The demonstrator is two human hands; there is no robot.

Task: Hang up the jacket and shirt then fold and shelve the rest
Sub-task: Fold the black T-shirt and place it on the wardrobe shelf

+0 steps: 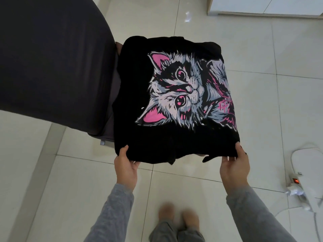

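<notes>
**Pale tiles underfoot, a folded cat shirt held over them**

Glossy pale tiled floor (262, 53) fills most of the view, with the base of a white cabinet (262, 6) along the top right edge. A large piece of furniture under a dark grey cover (52, 58) takes up the upper left.

A person holds a black T-shirt (132, 95) out in front of them, above the floor. It appears folded into a rough rectangle several layers thick. A cat print (183, 91) in grey, white and pink faces up, lying sideways to the camera.

The left hand (126, 167) grips the near left corner of the shirt, thumb on top and fingers curled beneath. The right hand (235, 169) grips the near right corner the same way. The two hands are well apart, at either end of the near edge. Loose folds of black cloth sag between them.

The shirt's far left side lies just beside the covered furniture; whether it touches it I cannot tell.

Both arms wear grey sleeves (113, 212). Below them the person's feet (178, 219) are blurred. On the floor at the right sits a power strip (295, 180) with a red light, and a white cable (293, 154) loops beside it.
</notes>
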